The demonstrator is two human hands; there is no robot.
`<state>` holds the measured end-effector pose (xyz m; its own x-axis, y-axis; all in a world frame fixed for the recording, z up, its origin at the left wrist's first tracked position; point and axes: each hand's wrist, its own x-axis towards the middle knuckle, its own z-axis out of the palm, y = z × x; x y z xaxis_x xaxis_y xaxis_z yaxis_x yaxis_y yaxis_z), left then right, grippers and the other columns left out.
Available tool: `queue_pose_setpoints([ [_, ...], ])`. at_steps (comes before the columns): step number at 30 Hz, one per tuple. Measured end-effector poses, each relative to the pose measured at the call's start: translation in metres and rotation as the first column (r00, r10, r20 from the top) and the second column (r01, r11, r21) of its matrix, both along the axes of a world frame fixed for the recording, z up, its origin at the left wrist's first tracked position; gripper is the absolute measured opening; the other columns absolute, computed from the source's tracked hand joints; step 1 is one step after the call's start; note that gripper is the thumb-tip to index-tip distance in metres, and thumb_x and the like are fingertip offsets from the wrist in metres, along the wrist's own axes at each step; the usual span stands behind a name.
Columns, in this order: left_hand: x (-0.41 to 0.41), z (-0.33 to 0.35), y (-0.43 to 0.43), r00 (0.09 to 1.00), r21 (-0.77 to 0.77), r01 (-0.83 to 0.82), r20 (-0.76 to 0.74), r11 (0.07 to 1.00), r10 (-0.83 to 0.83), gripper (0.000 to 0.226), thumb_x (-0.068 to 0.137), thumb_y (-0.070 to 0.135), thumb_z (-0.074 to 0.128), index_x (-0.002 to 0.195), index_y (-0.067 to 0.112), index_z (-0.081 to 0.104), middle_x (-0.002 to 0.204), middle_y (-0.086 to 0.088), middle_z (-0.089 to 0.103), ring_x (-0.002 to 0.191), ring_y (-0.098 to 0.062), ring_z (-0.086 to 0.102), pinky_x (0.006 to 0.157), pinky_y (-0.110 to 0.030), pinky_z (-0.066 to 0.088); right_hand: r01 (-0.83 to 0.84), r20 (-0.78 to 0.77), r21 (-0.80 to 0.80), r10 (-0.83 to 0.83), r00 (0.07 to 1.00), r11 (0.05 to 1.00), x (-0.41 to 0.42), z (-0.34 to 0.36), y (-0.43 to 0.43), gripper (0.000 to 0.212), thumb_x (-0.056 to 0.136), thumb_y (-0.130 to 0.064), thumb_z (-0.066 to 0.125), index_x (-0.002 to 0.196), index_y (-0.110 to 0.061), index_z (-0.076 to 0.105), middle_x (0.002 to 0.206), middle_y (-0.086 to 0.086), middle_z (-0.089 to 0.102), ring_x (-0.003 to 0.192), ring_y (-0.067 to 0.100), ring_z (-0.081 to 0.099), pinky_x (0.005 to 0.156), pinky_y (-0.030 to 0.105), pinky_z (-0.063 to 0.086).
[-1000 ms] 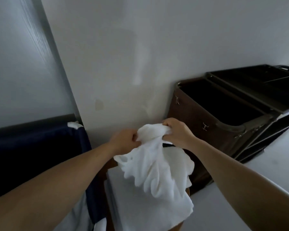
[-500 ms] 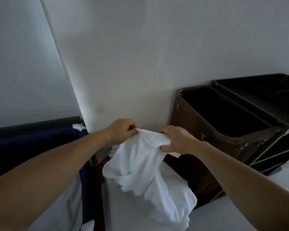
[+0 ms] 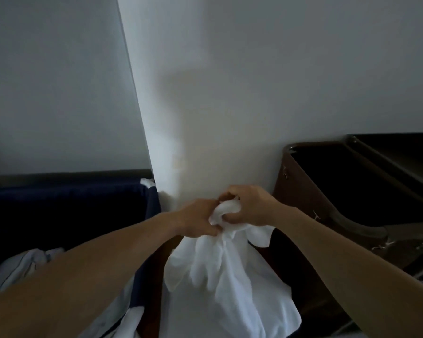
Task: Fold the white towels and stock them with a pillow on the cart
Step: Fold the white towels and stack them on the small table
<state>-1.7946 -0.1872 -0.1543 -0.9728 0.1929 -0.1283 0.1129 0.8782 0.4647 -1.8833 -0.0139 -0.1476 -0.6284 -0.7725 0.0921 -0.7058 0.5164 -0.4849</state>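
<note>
Between your forearms the white towel (image 3: 225, 276) hangs crumpled in the air, carried by nothing but your grip. Above it your left hand (image 3: 195, 220) and right hand (image 3: 252, 208) now touch, the fingers of both curled tight on the bunched top. Half a second ago they stood apart along that edge. Judgement: you are regathering to find a corner, and no fold exists yet. Beyond your right hand, against the wall, the cart (image 3: 340, 191) shows no towel or pillow stocked.
</note>
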Motion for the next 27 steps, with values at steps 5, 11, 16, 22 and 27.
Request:
queue_pose_setpoints([
  [5,-0.001,0.007,-0.016,0.995,0.085,-0.095,-0.018,0.992,0.097,0.03,0.093,0.016,0.064,0.123,0.015,0.06,0.117,-0.003,0.064,0.107,-0.022,0.06,0.084,-0.026,0.044,-0.015,0.069,0.134,0.006,0.998,0.991,-0.011,-0.006,0.028,0.073,0.068,-0.042,0.085,0.133,-0.037,0.052,0.117,-0.021,0.056,0.104,0.003,0.053,0.084,0.02,0.039],
  [11,-0.001,0.015,-0.041,0.995,0.107,-0.069,0.084,0.992,0.06,0.034,0.091,0.014,0.057,0.122,0.025,0.059,0.111,0.004,0.063,0.102,-0.016,0.06,0.086,-0.028,0.048,0.244,-0.05,-0.082,-0.248,0.967,0.966,-0.02,0.011,0.044,0.02,0.085,-0.032,0.076,0.089,-0.045,0.062,0.078,-0.024,0.062,0.077,-0.003,0.06,0.067,0.018,0.041],
  [16,-0.001,0.014,-0.045,0.957,-0.035,0.074,0.284,0.997,-0.061,0.023,0.087,0.027,0.068,0.1,0.037,0.052,0.104,0.012,0.058,0.095,-0.011,0.057,0.077,-0.022,0.041,0.208,-0.13,-0.116,-0.222,0.966,0.971,-0.003,0.025,0.037,0.014,0.094,-0.044,0.062,0.103,-0.039,0.071,0.08,-0.03,0.059,0.081,-0.001,0.059,0.069,0.01,0.038],
  [22,-0.015,0.025,-0.012,0.998,0.132,0.062,-0.038,0.989,-0.057,0.014,0.09,0.031,0.068,0.095,0.022,0.059,0.092,0.004,0.064,0.089,-0.019,0.061,0.074,-0.025,0.046,0.187,-0.089,-0.064,-0.192,0.977,0.98,0.017,0.042,0.01,0.025,0.077,-0.062,0.07,0.081,-0.039,0.064,0.081,-0.017,0.066,0.08,0.001,0.062,0.068,0.022,0.047],
  [27,-0.017,0.035,-0.037,0.985,0.208,0.033,-0.17,0.978,0.002,0.009,0.093,0.013,0.061,0.088,0.02,0.06,0.091,-0.005,0.064,0.082,-0.018,0.056,0.071,-0.03,0.042,0.242,-0.069,0.129,-0.235,0.97,0.962,0.011,0.054,0.042,0.022,0.077,-0.046,0.08,0.082,-0.037,0.06,0.081,-0.018,0.061,0.077,0.0,0.057,0.065,0.018,0.039],
])
